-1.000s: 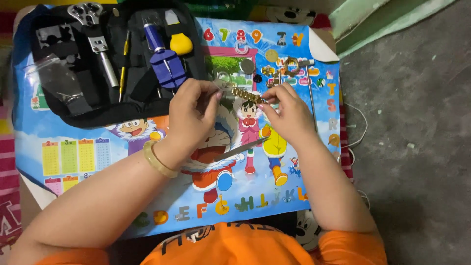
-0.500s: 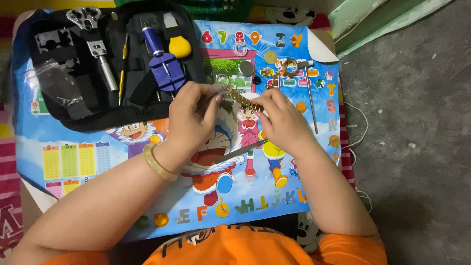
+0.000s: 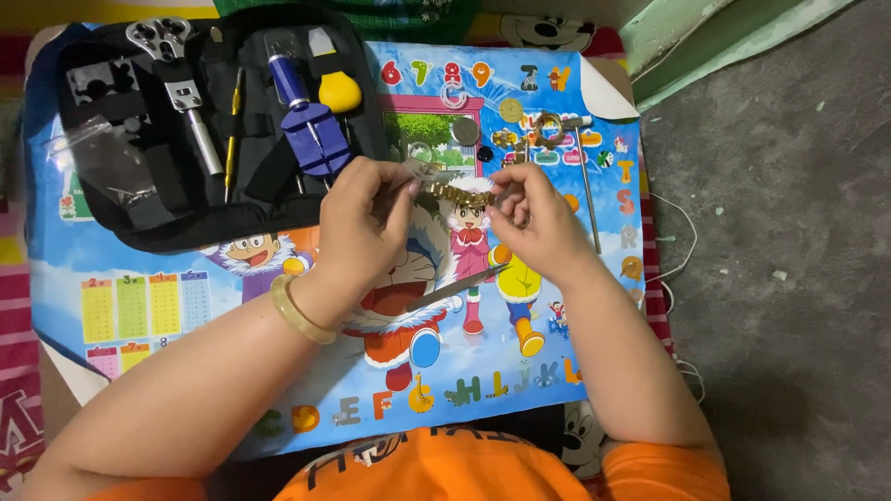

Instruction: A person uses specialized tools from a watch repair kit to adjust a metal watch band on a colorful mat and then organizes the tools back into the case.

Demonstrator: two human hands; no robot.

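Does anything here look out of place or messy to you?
Nothing looks spilled or broken. Both hands, left hand and right hand, hold a gold watch band between them. Small loose parts lie scattered above on the cartoon poster, whose top right corner curls up; tweezers lie loose below the hands.

Gold watch band (image 3: pixel 459 194) ends hidden inside both grips, small parts (image 3: pixel 520 139) too tiny to identify, forearms cut by lower edge.
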